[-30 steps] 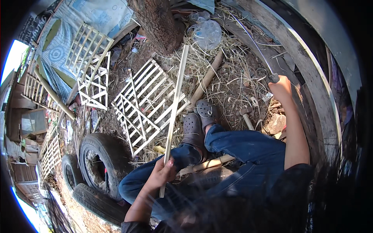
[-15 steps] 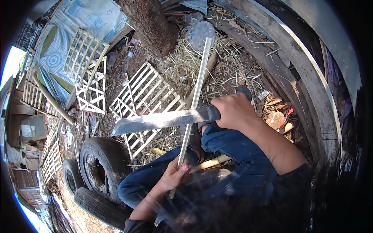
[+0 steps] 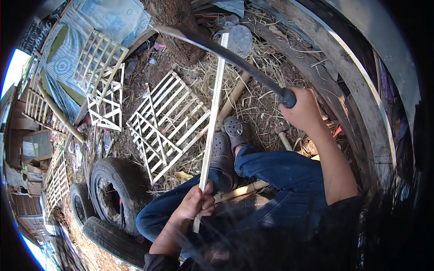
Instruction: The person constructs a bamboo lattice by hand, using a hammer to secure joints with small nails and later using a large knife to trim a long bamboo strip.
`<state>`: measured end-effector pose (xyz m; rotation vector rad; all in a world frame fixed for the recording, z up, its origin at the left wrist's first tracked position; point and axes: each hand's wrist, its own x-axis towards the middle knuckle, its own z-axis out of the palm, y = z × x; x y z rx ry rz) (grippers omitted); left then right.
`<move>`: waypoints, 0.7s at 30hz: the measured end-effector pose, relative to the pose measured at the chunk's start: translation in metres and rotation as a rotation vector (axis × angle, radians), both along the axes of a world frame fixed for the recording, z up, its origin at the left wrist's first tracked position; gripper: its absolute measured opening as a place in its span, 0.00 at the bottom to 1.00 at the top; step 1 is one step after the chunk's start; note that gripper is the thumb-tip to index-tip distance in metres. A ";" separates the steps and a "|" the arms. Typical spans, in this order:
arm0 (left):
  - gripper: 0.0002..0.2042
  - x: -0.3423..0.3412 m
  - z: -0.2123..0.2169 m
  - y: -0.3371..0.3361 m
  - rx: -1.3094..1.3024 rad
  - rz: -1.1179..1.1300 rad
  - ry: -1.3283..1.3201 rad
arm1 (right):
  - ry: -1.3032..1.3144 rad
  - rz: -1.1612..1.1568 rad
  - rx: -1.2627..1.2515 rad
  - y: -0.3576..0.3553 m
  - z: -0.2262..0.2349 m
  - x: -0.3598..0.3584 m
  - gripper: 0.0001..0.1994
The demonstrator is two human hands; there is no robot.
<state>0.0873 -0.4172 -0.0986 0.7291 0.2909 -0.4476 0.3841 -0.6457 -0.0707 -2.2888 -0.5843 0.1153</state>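
Note:
My left hand [image 3: 195,202] is closed round the lower end of a long, pale split-bamboo strip [image 3: 211,128], which slants up and away from me. My right hand [image 3: 302,107], raised at the right, grips the dark handle of a machete [image 3: 253,71]. Its curved blade points up to the left and crosses near the strip's far end; whether the two touch, I cannot tell. A slatted bamboo lattice panel [image 3: 178,119] lies on the ground left of the strip. Below it are my grey clogs [image 3: 220,151], and a bamboo piece [image 3: 244,190] lies by my legs.
Old tyres [image 3: 118,192] stand at the lower left. More lattice panels [image 3: 100,58] lean at the upper left. A tree trunk [image 3: 174,27] rises ahead, beside shavings and a clear plastic container [image 3: 240,39]. Wooden planks [image 3: 312,72] edge the right; a hammer [image 3: 282,130] lies near my knee.
My right hand has moved right and up, swinging the machete from level across the strip to raised, tip far away. The strip's far end has shifted left; my left hand still grips it.

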 end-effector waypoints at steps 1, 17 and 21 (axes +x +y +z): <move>0.25 0.003 0.002 -0.001 -0.033 -0.029 -0.002 | -0.041 0.083 0.020 0.012 0.006 -0.012 0.10; 0.22 -0.003 -0.002 -0.005 -0.179 -0.162 0.200 | -0.231 0.044 -0.328 0.008 -0.025 0.018 0.10; 0.20 0.004 0.001 0.004 -0.240 -0.152 0.109 | -0.397 0.434 -0.183 0.044 -0.030 -0.011 0.12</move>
